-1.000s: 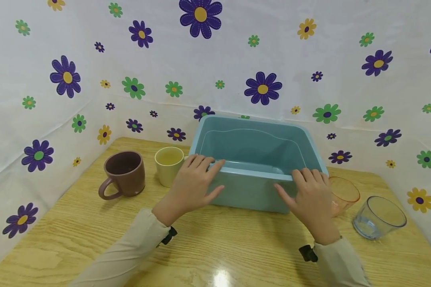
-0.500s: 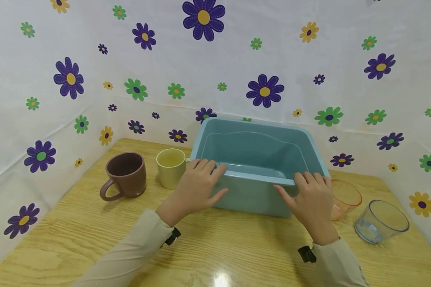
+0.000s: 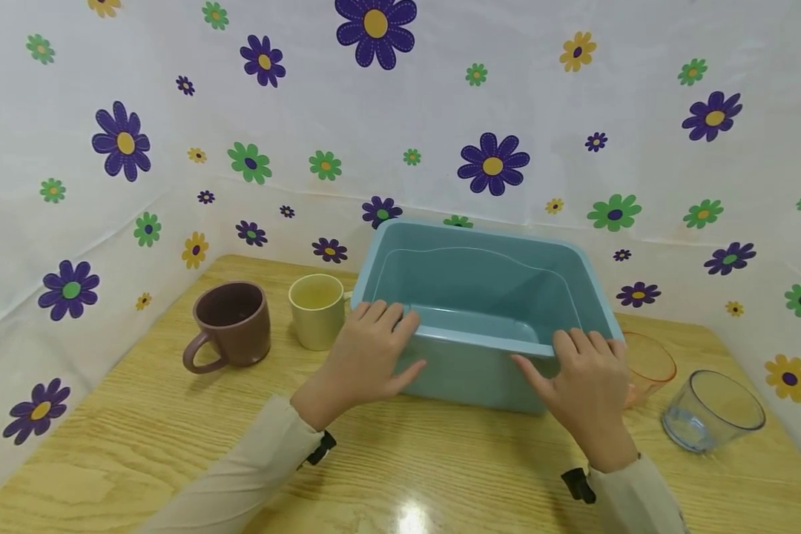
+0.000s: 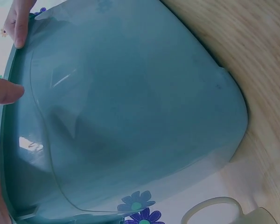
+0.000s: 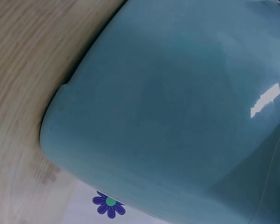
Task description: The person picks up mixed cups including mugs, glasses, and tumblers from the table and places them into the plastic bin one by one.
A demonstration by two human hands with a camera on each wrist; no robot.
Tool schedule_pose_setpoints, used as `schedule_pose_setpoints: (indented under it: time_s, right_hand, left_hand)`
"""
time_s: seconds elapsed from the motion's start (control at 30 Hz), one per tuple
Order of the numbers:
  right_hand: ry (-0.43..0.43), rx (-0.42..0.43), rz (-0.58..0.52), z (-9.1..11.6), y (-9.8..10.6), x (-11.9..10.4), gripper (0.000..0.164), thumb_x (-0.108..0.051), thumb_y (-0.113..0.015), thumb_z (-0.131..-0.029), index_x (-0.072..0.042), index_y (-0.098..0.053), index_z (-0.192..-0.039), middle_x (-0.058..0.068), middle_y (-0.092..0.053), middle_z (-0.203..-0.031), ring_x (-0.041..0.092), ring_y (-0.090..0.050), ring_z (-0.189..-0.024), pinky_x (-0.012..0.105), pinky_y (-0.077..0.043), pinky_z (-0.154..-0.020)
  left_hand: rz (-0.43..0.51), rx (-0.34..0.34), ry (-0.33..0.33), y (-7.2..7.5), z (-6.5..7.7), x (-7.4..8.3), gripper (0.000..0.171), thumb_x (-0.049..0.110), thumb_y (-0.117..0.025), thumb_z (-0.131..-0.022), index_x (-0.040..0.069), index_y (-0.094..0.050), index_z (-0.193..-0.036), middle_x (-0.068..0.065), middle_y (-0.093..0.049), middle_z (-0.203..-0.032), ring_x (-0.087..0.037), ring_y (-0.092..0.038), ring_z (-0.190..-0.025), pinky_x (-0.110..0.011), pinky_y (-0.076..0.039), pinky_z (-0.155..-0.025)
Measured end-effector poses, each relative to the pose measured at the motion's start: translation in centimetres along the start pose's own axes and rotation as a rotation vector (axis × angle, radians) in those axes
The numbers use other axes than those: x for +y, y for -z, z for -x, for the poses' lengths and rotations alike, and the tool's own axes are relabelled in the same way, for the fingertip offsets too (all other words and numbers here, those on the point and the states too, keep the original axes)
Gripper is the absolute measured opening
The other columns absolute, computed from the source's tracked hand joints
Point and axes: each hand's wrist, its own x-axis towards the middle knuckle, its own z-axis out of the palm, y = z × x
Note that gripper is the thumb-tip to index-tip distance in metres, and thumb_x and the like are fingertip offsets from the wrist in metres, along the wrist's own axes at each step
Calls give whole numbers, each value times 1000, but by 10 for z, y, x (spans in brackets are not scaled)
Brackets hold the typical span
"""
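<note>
A blue-green plastic bin [image 3: 470,371] stands on the wooden table, its inside facing up and holding nothing. My left hand [image 3: 363,363] grips the near rim toward its left end, fingers hooked over the edge and thumb along the outer front wall. Toward the right end, my right hand [image 3: 590,389] holds the same rim in a like way. In the left wrist view the bin's wall [image 4: 130,102] fills most of the picture, with the left thumb [image 4: 7,92] at its rim. The right wrist view shows mainly the bin's smooth side [image 5: 158,102].
Left of the bin stand a brown mug [image 3: 233,326] and a pale yellow-green mug [image 3: 317,315]. An orange-tinted glass [image 3: 650,367] sits close by the bin's right side, partly behind the right hand. Further right is a bluish glass [image 3: 710,411]. A flowered cloth [image 3: 427,96] hangs behind.
The bin has slid a little toward me and slightly right, with both hands keeping their grip on its rim. The mugs and glasses stay in place.
</note>
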Motion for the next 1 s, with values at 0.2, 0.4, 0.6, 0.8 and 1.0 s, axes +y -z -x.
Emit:
schedule_pose_setpoints:
  time_s: [0.2,0.4,0.6,0.8,1.0]
  right_hand:
    - [4,23,7,3,2,-2,70,-69,-36,-87,-5,-39,-57,9,-41,-50,26,-36,-45,38,-26,-50]
    - [7,26,25,2,4,-2,72,-71,-35,-87,-7,-35,-55,6,-34,-48,23,-31,-42,35,-22,-48]
    - [21,24,48,3,6,-3,72,-73,-32,-86,-9,-29,-54,3,-26,-48,21,-28,-41,32,-18,-46]
    - [26,37,51,3,8,-3,72,-73,-31,-86,-10,-27,-53,1,-23,-48,18,-23,-41,30,-14,-46]
    - [-20,-69,20,-3,17,-8,73,-75,-26,-86,-10,-33,-54,0,-25,-50,17,-23,-42,30,-15,-47]
  left_hand:
    - [-17,38,-4,2,2,2,45,47,-66,-72,9,-56,-93,-3,-56,-80,-19,-50,-69,-31,-41,-64]
    - [-4,35,-4,2,2,4,43,47,-67,-73,10,-56,-91,-3,-55,-78,-19,-49,-68,-31,-40,-64]
    - [3,47,-5,2,3,4,42,47,-66,-73,10,-55,-90,-2,-54,-76,-18,-48,-66,-31,-39,-62]
    - [0,44,-8,3,3,5,40,45,-66,-73,10,-55,-90,-2,-54,-76,-18,-48,-66,-31,-39,-62]
    - [4,31,3,4,4,5,41,44,-67,-73,10,-56,-92,-2,-54,-77,-18,-49,-67,-31,-40,-63]
